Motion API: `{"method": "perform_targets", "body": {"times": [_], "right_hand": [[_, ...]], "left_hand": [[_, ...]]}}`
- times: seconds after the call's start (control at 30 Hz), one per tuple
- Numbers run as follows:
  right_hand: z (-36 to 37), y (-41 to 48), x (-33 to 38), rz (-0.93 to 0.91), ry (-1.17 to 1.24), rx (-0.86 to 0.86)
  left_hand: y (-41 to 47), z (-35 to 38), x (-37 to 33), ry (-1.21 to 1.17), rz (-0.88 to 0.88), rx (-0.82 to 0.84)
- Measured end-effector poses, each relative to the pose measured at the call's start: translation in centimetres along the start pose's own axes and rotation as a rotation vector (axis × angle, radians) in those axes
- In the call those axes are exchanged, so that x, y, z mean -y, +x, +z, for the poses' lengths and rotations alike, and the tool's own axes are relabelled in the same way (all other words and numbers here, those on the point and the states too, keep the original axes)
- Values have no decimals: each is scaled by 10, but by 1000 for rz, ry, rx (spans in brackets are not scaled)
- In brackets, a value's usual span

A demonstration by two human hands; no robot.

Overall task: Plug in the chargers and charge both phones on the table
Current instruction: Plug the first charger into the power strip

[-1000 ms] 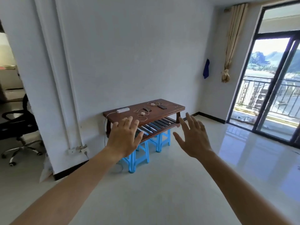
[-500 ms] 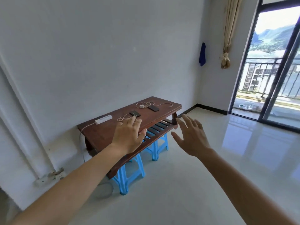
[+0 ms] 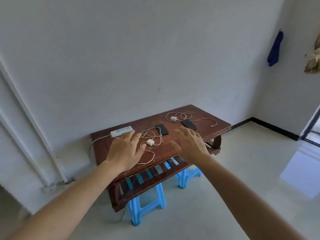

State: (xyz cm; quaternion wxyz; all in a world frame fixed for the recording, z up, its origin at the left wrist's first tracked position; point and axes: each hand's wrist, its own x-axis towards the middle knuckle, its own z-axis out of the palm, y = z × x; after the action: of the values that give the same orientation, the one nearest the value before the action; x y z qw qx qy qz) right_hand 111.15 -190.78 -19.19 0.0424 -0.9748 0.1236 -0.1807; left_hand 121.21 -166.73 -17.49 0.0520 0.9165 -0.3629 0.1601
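Head view shows both my arms stretched toward the wooden table (image 3: 216,130) at the centre of the frame, with nothing picked up yet. My left hand (image 3: 125,149) is spread flat, fingers wide and empty; my right hand (image 3: 190,144) is likewise splayed and holds nothing.

The step, as I judge it, is to take the nearer charger (image 3: 150,142) and seat it in the white power strip (image 3: 121,131). To do that well I should pinch the white block by its sides, turn its prongs toward the strip's sockets, and steady the strip with my other hand so it does not slide. Its thin cable (image 3: 149,157) loops loosely, so I should lift clear of the tangle rather than drag it.

That charger lies just right of my left thumb in the picture, between my two hands. The strip sits just above my left fingertips. One dark phone (image 3: 161,129) rests above the charger, the second phone (image 3: 188,124) just above my right fingers, and the second charger (image 3: 173,118) lies further up the frame amid its own coiled lead.
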Motion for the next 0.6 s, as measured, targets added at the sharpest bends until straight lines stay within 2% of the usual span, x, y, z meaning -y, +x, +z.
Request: {"method": "perform_targets", "body": {"times": [0.13,0.3,0.47,0.6], "right_hand": [[57,83,2,-85,18,53],[108,167,1,-156,34,178],[159,237,-12,-256,32,252],[217,288,-27,-265,47,337]], "left_hand": [[51,51,41,-38,-106,-27],[120,100,88,-92,-232,31],[190,147,108,-92,-278,119],[230,200,120,-87,-306,189]]}}
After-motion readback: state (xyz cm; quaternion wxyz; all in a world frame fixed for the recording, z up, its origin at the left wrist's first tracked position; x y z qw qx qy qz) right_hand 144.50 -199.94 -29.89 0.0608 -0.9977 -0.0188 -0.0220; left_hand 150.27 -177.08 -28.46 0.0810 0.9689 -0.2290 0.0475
